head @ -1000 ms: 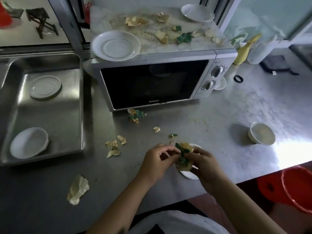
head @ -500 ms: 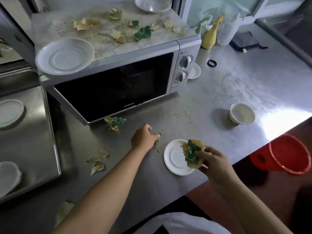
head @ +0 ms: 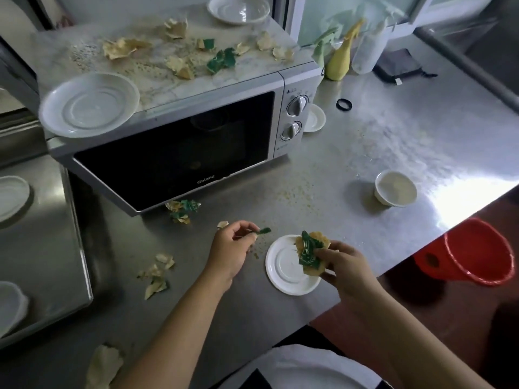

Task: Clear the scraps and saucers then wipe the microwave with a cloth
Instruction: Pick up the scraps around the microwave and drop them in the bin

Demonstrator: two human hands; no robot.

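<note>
Head cam: left hand (head: 230,249) pinches a green scrap (head: 264,230), right hand (head: 341,265) clamps a wad (head: 309,252) over the saucer (head: 283,272). Scraps look light, crumbly imo, so pinch edges gently.

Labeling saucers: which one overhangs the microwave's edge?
The large saucer at the microwave's front-left corner; the far one sits fully on top.

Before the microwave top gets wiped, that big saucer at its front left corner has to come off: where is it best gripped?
Take the big saucer by its near-left rim, which juts past the edge of the microwave, so fingers can likely slip under it there with the thumb on top. Come from the front left: scraps lie behind it on the right.
</note>
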